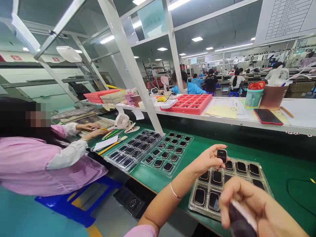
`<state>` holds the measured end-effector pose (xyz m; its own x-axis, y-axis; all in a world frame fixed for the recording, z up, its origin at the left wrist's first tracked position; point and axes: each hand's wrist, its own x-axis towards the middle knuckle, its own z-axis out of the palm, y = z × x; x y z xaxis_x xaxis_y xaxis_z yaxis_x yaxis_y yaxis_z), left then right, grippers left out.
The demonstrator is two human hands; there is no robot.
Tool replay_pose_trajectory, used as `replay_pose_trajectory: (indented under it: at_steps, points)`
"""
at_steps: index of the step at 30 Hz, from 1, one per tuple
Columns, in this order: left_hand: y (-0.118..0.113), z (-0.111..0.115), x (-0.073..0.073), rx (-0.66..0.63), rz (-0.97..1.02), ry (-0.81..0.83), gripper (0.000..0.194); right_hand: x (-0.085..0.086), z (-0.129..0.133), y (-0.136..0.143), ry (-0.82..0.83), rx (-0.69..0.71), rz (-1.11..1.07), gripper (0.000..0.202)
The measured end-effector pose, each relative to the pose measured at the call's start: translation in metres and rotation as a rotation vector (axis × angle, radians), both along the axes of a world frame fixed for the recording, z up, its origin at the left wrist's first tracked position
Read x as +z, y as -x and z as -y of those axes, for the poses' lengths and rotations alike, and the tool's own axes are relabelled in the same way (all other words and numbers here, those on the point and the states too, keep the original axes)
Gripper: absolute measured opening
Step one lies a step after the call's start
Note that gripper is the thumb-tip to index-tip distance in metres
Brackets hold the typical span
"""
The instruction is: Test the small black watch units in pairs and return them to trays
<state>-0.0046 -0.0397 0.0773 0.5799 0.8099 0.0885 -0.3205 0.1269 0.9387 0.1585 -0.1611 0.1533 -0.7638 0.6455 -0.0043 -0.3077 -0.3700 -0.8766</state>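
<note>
My left hand (209, 160) is closed on a square smartwatch body (222, 155), pinched between thumb and fingers with its dark screen facing me. It is held above the far side of a clear plastic tray (194, 206), whose pockets hold several similar watch bodies (199, 195). Close to the camera, my right hand (256, 200) grips a dark, smooth object with a pale edge (240, 219). Blur and the lower frame edge hide what kind it is. The right hand covers part of the tray's near right side.
Left of my arm lie a second tray of watch bodies (170, 166) and stacked trays (127, 163). A co-worker in pink (49, 161) sits at the far left. A shelf (222, 120) above the bench carries a red foam tray (189, 104), a phone (268, 117) and cups (254, 97).
</note>
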Motion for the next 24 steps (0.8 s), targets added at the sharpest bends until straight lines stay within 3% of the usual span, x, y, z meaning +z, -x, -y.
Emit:
replay_pose_trajectory:
  at_steps: [5, 8, 11, 20, 24]
  points:
    - [-0.012, -0.001, -0.005, 0.176, -0.211, -0.085, 0.040, -0.036, -0.050, -0.032, -0.120, -0.400, 0.111, 0.041]
    - [-0.014, 0.001, -0.005, 0.186, -0.293, -0.124, 0.041, -0.062, -0.075, -0.052, -0.188, -0.512, 0.277, 0.046]
    - [-0.015, 0.003, -0.005, 0.159, -0.326, -0.132, 0.048, -0.080, -0.084, -0.061, -0.265, -0.527, 0.353, 0.042]
    - [-0.017, 0.011, -0.006, 0.127, -0.311, -0.161, 0.032, -0.090, -0.083, -0.059, -0.322, -0.503, 0.364, 0.034]
    - [-0.014, 0.013, 0.002, 0.071, -0.234, -0.128, 0.036, -0.084, -0.079, -0.053, -0.295, -0.517, 0.334, 0.034]
